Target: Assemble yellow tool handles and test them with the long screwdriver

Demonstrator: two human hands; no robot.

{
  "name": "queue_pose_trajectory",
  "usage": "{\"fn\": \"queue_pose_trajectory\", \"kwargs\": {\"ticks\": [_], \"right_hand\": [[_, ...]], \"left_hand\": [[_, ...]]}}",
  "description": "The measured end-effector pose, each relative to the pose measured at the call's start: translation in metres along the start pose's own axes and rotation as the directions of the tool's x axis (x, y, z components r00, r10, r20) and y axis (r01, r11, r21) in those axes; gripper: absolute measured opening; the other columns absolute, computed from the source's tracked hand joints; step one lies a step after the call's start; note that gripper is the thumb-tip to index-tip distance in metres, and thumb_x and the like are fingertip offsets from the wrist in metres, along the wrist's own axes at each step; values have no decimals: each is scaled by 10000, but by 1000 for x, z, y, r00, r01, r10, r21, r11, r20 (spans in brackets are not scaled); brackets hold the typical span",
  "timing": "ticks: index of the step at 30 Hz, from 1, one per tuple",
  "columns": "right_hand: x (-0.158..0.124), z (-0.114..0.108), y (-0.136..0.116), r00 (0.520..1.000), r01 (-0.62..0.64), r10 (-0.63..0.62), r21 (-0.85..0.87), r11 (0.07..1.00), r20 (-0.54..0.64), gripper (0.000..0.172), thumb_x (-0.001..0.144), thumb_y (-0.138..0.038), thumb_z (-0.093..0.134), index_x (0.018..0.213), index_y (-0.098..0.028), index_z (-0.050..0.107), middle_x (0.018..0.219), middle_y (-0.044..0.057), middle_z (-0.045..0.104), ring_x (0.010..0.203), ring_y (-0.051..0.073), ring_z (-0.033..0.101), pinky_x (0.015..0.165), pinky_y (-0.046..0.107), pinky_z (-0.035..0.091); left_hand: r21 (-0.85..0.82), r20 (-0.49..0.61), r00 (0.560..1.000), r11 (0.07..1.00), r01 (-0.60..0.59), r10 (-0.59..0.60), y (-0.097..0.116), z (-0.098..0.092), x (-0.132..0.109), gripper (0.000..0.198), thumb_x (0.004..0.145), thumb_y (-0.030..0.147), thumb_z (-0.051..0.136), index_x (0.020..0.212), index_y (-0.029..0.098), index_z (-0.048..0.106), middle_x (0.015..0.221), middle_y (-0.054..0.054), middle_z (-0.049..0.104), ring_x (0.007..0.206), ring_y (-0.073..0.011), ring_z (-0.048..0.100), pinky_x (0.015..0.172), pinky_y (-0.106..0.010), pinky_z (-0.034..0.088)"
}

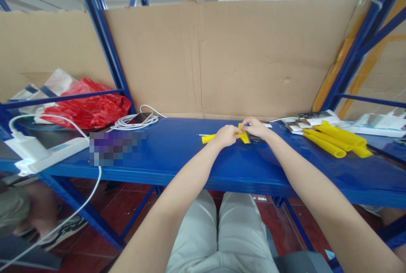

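Observation:
My left hand (226, 135) is closed around a yellow tube (208, 138), whose left end sticks out past my fingers over the blue shelf. Fingertips of my right hand (254, 127) pinch a flat, flared yellow piece (244, 137) close to my left fingers. Whether that piece and the tube are one part is hidden by my hands. A thin rod (202, 135) shows just behind the tube's left end. Beside my right wrist lies a small dark object (257, 139), too small to name.
Several yellow tubes (336, 137) lie on packets at the right of the blue shelf (171, 154). Leftward are a coiled white cable (130, 122), a red plastic bag (91, 104) and a power strip (60, 153). A cardboard panel (253, 61) stands behind.

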State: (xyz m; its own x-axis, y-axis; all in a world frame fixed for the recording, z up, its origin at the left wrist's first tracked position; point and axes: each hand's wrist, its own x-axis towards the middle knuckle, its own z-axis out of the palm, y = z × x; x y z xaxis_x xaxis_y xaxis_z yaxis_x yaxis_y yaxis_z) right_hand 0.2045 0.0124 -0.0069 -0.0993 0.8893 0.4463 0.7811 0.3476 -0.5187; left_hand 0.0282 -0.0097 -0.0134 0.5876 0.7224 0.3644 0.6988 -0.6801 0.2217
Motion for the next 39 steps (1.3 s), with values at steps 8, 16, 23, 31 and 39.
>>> {"fn": "queue_pose_trajectory", "kwargs": {"ticks": [8, 16, 23, 31, 39], "right_hand": [[-4, 1, -5, 994, -99, 98, -22, 995, -54, 136, 720, -135, 625, 692, -198, 742, 878, 51, 766, 935, 215, 685, 894, 291, 500], [-2, -3, -10, 989, -138, 140, 53, 989, -48, 143, 674, -119, 647, 576, -219, 681, 810, 47, 750, 952, 235, 664, 952, 319, 465], [-2, 1, -8, 962, -221, 255, 276, 935, -94, 154, 658, -128, 635, 796, -190, 663, 958, 39, 719, 966, 196, 641, 924, 312, 480], [-8, -10, -20, 917, -343, 396, 413, 844, -47, 153, 772, -248, 642, 894, -176, 702, 1167, 92, 710, 1128, 219, 600, 991, 341, 429], [-13, -17, -21, 921, -389, 344, 360, 848, 183, 190, 657, -376, 769, 669, -191, 729, 926, 62, 761, 1054, 247, 621, 908, 335, 440]], "left_hand": [[14, -8, 1000, 1000, -2, 2, 1, -2, -1, 313, 927, 238, 639, 1224, 253, 735, 1210, -78, 727, 1128, -238, 673, 1003, -348, 502], [35, -8, 1000, 999, -18, 18, 3, -3, -2, 313, 930, 245, 635, 1227, 267, 732, 1207, -74, 725, 1130, -236, 667, 992, -352, 509], [85, -21, 999, 996, -26, 28, 8, -7, -5, 319, 950, 243, 594, 1239, 277, 727, 1184, -80, 720, 1122, -240, 665, 985, -337, 512], [33, -79, 997, 999, 27, -24, 7, -10, -3, 315, 949, 200, 595, 1229, 262, 726, 1220, -60, 711, 1137, -216, 661, 1002, -313, 500], [8, -92, 994, 999, 53, -52, 4, -11, -2, 340, 952, 206, 594, 1270, 264, 699, 1259, -60, 703, 1183, -220, 641, 1031, -330, 483]]}}
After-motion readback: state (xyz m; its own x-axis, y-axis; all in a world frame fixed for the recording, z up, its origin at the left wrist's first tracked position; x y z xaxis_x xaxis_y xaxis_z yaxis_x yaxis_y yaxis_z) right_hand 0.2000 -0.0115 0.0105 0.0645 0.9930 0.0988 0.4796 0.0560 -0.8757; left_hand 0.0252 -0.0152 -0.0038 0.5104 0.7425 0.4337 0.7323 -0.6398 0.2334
